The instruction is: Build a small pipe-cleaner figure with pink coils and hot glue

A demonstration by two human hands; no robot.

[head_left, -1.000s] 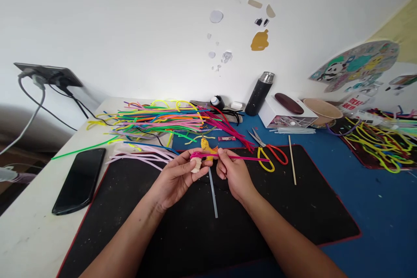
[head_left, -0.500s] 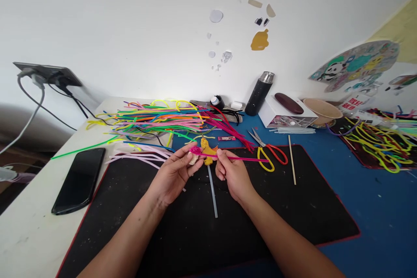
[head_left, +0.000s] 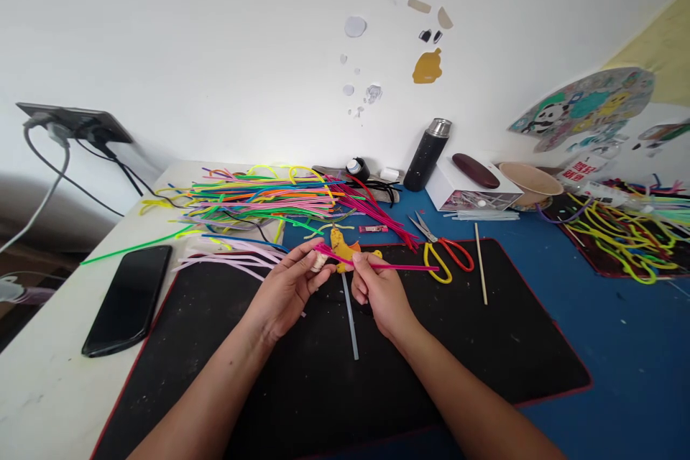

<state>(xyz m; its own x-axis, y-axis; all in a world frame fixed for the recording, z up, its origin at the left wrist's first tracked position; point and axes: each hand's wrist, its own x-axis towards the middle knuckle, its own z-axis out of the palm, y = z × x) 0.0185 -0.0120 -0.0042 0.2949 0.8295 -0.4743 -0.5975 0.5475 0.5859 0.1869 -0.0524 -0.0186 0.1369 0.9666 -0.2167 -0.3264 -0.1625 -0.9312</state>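
Observation:
Between its thumb and fingers, my left hand (head_left: 283, 295) grips a small cream-coloured piece (head_left: 319, 261), whose kind I cannot make out. A magenta pipe cleaner (head_left: 412, 268) covers the top of this piece and stretches to the right. My right hand (head_left: 382, 295) pinches the pipe cleaner partway along, and its loose end sticks out toward the scissors (head_left: 439, 251). Just behind both hands lies a yellow glue gun (head_left: 339, 243), partly hidden by them. A translucent glue stick (head_left: 350, 320) extends from it toward me over the black mat (head_left: 334, 402).
A heap of coloured pipe cleaners (head_left: 264, 194) lies at the back left, near a black phone (head_left: 129, 300). At the back right stand a dark flask (head_left: 428, 158), a white box (head_left: 447, 190) and a bowl (head_left: 531, 183). A thin wooden stick (head_left: 481, 266) rests right of the scissors.
My right hand has shifted slightly left and down with the pipe cleaner. At the cream piece, the magenta strand now spreads into a narrow loop. My left hand keeps its grip.

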